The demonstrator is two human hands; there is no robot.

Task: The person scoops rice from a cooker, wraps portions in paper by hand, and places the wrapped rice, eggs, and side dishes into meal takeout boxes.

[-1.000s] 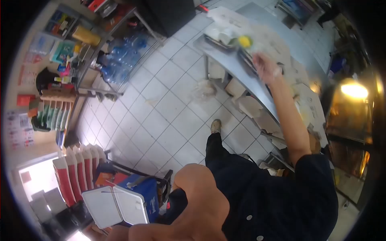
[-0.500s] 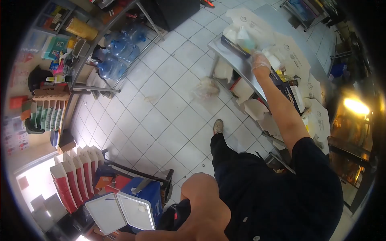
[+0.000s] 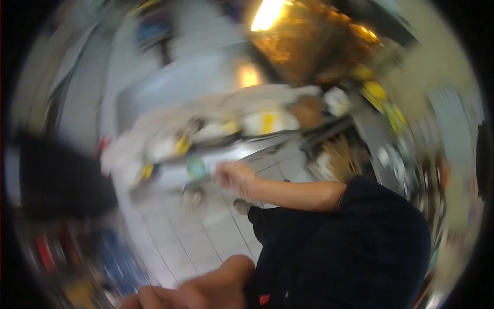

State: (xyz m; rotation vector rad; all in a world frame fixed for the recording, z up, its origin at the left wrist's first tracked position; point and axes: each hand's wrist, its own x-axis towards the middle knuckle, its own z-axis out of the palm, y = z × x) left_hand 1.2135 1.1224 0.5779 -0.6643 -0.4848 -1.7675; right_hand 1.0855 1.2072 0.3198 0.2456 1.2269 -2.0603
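By right hand (image 3: 235,177), greenish thing (image 3: 196,168), axis blurred

A: Noticing what along the top?
B: Seeing a cabinet (image 3: 309,49) glowing orange, with a bright lamp (image 3: 267,15) toward its left. Catching an orange reflection (image 3: 248,75) on the tabletop (image 3: 180,72) too.
A: And over on the left?
B: Making out a bulky black shape (image 3: 62,177), too blurred to name. Picking out, below it, a red object (image 3: 43,252) and some blue plastic (image 3: 116,255).
A: Spotting anything right?
B: Finding yellow things (image 3: 374,92) near a pale wall (image 3: 427,56).
A: And lower?
B: Viewing pale floor tiles (image 3: 226,237) with dark seams, plus a dark-framed rack (image 3: 364,149) holding brown and white pieces (image 3: 339,157).
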